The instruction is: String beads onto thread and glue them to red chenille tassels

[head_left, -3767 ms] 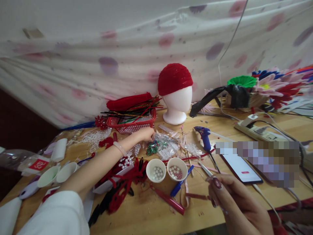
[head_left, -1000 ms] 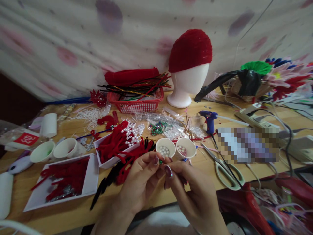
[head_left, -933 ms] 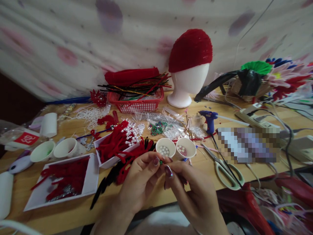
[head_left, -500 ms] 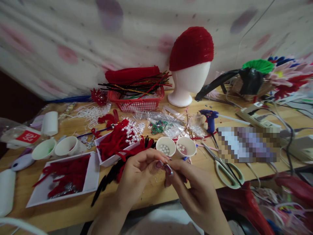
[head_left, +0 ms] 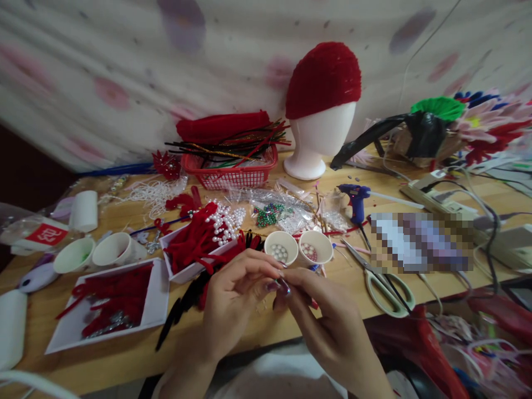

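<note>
My left hand [head_left: 236,299] and my right hand [head_left: 322,310] meet fingertip to fingertip over the front of the table. Both are closed in a pinch, and whatever lies between the fingers is hidden. Just beyond the fingertips stand two white cups, a left cup [head_left: 269,239] with pale round beads and a right cup [head_left: 328,244] with white and pink beads. Left of my left hand sits a white box [head_left: 177,271] of red fuzzy stems, topped with white pearl beads [head_left: 226,221]. Black fuzzy stems [head_left: 178,307] lie by my left wrist.
Scissors [head_left: 388,288] and a blue glue gun [head_left: 357,205] lie to the right. A white foam head [head_left: 305,160] wears a red cap [head_left: 326,83] behind. A red basket [head_left: 233,176] holds fuzzy stems. Another white box [head_left: 158,302] and paper cups [head_left: 112,252] are at left.
My hands stay joined at nearly the same spot, with small shifts of the fingertips. The whole view has shifted slightly; nothing on the table has visibly moved.
</note>
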A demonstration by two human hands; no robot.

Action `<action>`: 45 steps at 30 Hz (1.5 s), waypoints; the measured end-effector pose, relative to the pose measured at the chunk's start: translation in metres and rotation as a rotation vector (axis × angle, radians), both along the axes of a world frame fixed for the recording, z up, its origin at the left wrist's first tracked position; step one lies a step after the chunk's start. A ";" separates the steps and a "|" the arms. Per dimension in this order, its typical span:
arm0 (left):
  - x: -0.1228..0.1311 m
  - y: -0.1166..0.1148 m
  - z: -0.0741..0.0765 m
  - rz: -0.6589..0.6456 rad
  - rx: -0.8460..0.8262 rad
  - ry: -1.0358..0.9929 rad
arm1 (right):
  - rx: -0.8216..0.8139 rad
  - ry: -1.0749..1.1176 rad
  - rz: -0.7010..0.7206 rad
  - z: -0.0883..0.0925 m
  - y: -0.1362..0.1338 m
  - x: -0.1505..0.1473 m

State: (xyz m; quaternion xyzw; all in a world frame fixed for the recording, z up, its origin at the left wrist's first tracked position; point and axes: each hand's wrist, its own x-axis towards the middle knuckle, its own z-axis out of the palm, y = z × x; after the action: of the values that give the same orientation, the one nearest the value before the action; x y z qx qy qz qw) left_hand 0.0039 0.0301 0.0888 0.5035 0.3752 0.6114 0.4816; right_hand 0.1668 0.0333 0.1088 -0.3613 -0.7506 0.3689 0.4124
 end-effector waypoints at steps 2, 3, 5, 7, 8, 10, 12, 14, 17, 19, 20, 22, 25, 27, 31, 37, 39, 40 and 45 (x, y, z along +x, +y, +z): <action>0.000 0.001 -0.001 0.046 0.063 0.049 | -0.018 0.005 0.018 0.000 0.000 0.000; 0.000 0.001 -0.002 0.071 0.092 0.069 | -0.032 0.009 0.023 0.000 0.000 0.001; 0.000 0.002 -0.003 0.112 0.142 0.106 | -0.064 0.023 0.032 0.000 0.000 0.001; 0.001 0.004 -0.002 0.143 0.180 0.150 | -0.107 0.046 0.041 -0.001 0.000 0.000; 0.001 0.004 -0.001 0.162 0.195 0.174 | -0.130 0.061 0.043 0.000 -0.001 0.000; 0.003 0.006 0.000 0.204 0.218 0.213 | -0.168 0.098 0.045 0.000 -0.001 -0.001; 0.005 0.008 0.001 0.235 0.215 0.210 | -0.200 0.138 0.041 0.001 -0.002 -0.002; 0.008 0.010 0.000 0.228 0.182 0.160 | -0.214 0.176 0.036 0.002 -0.001 -0.002; 0.012 0.011 -0.007 0.148 0.086 0.011 | -0.201 0.210 0.019 0.003 0.001 0.000; 0.013 0.011 -0.012 0.093 0.006 -0.088 | -0.171 0.203 0.004 0.003 0.003 0.002; 0.014 0.011 -0.014 0.078 -0.024 -0.116 | -0.156 0.191 -0.002 0.002 0.003 0.004; 0.013 0.012 -0.015 0.071 -0.051 -0.117 | -0.134 0.163 -0.009 0.002 0.004 0.006; 0.012 0.015 -0.011 0.069 -0.043 -0.045 | -0.109 0.143 -0.012 0.002 0.003 0.009; 0.012 0.016 -0.006 0.064 -0.027 -0.021 | -0.100 0.145 -0.008 0.003 0.002 0.010; 0.012 0.014 -0.003 0.064 0.042 0.023 | -0.093 0.166 -0.005 0.003 0.002 0.011; 0.018 0.011 -0.013 0.185 0.113 0.124 | -0.122 0.154 -0.012 -0.005 0.004 0.012; 0.021 0.011 -0.016 0.198 0.044 0.061 | -0.108 0.120 -0.012 -0.005 0.004 0.012; 0.022 0.011 -0.017 0.198 0.002 0.022 | -0.102 0.100 -0.013 -0.005 0.004 0.011; 0.028 0.013 -0.016 0.199 -0.139 -0.111 | -0.058 0.071 -0.027 -0.004 0.004 0.011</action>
State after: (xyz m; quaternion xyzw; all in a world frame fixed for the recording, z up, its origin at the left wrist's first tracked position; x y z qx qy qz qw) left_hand 0.0319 0.0427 0.0726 0.3946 0.4376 0.6555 0.4724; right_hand 0.1778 0.0369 0.1047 -0.3699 -0.7194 0.3974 0.4332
